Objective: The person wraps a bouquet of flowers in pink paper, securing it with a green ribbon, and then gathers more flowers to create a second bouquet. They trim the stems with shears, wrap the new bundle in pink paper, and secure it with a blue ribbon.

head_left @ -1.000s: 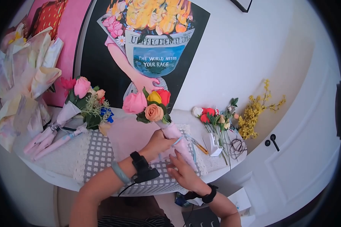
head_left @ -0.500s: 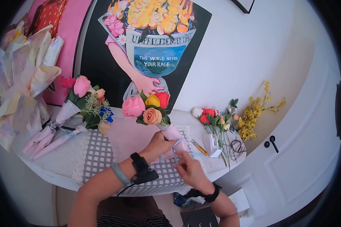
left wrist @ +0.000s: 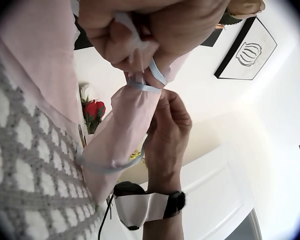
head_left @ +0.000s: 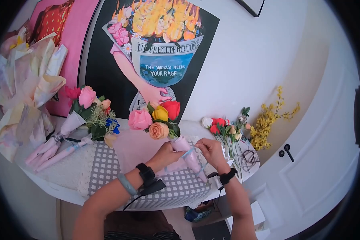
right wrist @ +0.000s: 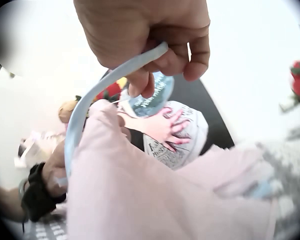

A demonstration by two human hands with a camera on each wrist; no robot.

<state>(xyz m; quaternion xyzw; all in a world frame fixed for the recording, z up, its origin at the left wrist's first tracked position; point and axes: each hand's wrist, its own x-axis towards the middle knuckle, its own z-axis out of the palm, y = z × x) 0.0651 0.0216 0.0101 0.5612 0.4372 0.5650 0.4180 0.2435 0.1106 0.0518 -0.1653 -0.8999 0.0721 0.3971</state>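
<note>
A small bouquet (head_left: pixel 159 125) with pink, yellow, red and peach roses leans over the table, its stems rolled in pink paper (left wrist: pixel 122 122). My left hand (head_left: pixel 167 156) grips the paper wrap just below the blooms, the thumb lying on a light-blue ribbon (left wrist: pixel 144 87) that goes round it. To the right of the wrap, my right hand (head_left: pixel 213 153) pinches a stretch of the same ribbon (right wrist: pixel 80 115) between thumb and fingers. Another length of ribbon hangs in a loop around the lower wrap. In the left wrist view, part of my right hand (left wrist: pixel 167 130) is behind the wrap.
Finished-looking pink-wrapped bunches (head_left: pixel 64 140) lie at the left, beside a large paper-wrapped bouquet (head_left: pixel 26 88). A pink paper sheet (head_left: pixel 134 146) lies on the grey-and-white runner (head_left: pixel 108 170). Loose flowers (head_left: pixel 224 128) and yellow sprays (head_left: pixel 264 132) are at the right; paintings (head_left: pixel 160 60) stand behind.
My right hand has moved up and to the right from low beside the wrap, drawing the ribbon with it. My left hand keeps its grip at nearly the same place.
</note>
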